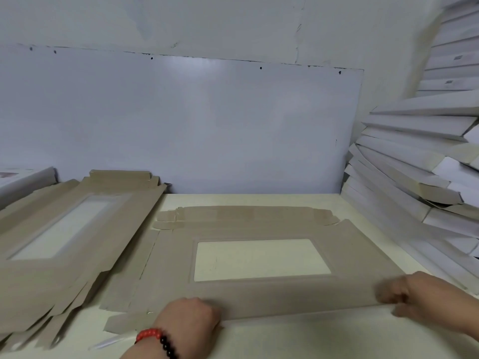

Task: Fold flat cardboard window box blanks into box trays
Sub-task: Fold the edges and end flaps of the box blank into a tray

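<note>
Pale table (259,199) against grey wall. Blank (259,230) lies flat at centre; left hand (193,318) and right hand (417,297) pinch its near edge, fingers curled. First fold seemingly starting: lift near flap along crease. Spare blanks (59,229) left.

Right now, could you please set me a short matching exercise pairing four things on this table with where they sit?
Things:
1. flat brown cardboard blank with a window
2. stack of brown blanks
3. pile of folded white box trays
4. red and black bead bracelet

Places:
A. right, by the wall
B. left wrist
C. centre, under both hands
D. left

Pairs: 1-C, 2-D, 3-A, 4-B
</note>
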### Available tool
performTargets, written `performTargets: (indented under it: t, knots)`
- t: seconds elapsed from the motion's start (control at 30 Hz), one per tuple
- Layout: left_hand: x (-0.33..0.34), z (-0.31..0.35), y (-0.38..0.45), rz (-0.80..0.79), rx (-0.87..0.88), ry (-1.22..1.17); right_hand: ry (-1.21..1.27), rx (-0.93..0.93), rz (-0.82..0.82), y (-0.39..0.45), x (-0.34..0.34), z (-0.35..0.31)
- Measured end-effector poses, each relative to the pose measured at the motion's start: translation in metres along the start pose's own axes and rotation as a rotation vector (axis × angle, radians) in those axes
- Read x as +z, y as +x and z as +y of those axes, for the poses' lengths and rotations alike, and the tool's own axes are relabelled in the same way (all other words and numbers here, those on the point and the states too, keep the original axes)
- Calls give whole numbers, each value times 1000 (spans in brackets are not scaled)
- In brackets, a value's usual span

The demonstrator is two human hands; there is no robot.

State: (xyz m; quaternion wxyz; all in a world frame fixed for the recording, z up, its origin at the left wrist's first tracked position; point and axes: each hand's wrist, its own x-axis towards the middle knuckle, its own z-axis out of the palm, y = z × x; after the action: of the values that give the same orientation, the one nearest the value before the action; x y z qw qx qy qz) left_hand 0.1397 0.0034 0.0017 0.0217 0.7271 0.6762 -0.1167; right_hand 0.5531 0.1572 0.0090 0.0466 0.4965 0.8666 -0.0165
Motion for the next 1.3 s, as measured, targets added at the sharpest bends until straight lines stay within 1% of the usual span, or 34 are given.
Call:
performTargets:
  t: [0.07, 0.13, 0.17, 0.2, 0.23, 0.27, 0.3, 0.37, 0.4, 0.47, 0.53, 0.57, 0.67, 0.7, 0.77, 0.83, 0.97, 1.03, 1.1, 1.2, 1.3]
  knots:
    - [-2, 0, -1, -6, 12, 5, -74, 45, 9, -5, 1, 10]
    - [-3, 1, -1, -18, 18, 8, -188, 97, 41, -7, -4, -1]
    - [-3, 1, -1, -18, 17, 2, -308, 100, 99, -5, -5, -15]
    - [-3, 1, -1, -14, 15, -6, -423, 48, 257, -2, -5, -34]
    - [-4, 1, -2, -11, 7, -13, -390, 17, 382, 1, -3, -60]
    - [-4, 2, -3, -8, -10, -24, -303, -92, 520, 3, 5, -89]
    - [-4, 3, -3, -11, -37, -36, -211, -162, 608, 6, 15, -121]
    - [-1, 7, -4, -24, -102, -72, -106, -273, 669, 10, 32, -171]
    - [-1, 10, -4, -25, -131, -88, -69, -290, 708, 12, 39, -183]
    - [0, 13, -2, -12, -171, -104, -21, -251, 807, 20, 47, -186]
    - [0, 13, 4, 18, -205, -124, 9, -199, 837, 29, 45, -182]
    - [0, 12, 9, 31, -224, -126, 0, -173, 820, 34, 42, -180]
    - [1, 14, 30, 34, -300, -97, -23, -66, 571, 47, 34, -189]
    - [3, 15, 37, 44, -325, -101, -9, -52, 520, 50, 32, -194]
    - [10, 19, 52, 86, -343, -117, 41, -35, 474, 58, 32, -204]
    - [20, 24, 64, 125, -313, -139, 60, -44, 453, 68, 33, -215]
    - [38, 32, 81, 110, -254, -252, 179, -159, 167, 93, 44, -234]
    - [41, 28, 85, 118, -230, -261, 142, -189, 119, 99, 49, -234]
    - [44, 16, 84, 135, -219, -251, 80, -180, 79, 100, 52, -221]
    - [50, -9, 78, 154, -242, -242, 27, -104, 68, 97, 55, -181]
    - [55, -36, 67, 152, -278, -233, 46, 23, 52, 90, 57, -132]
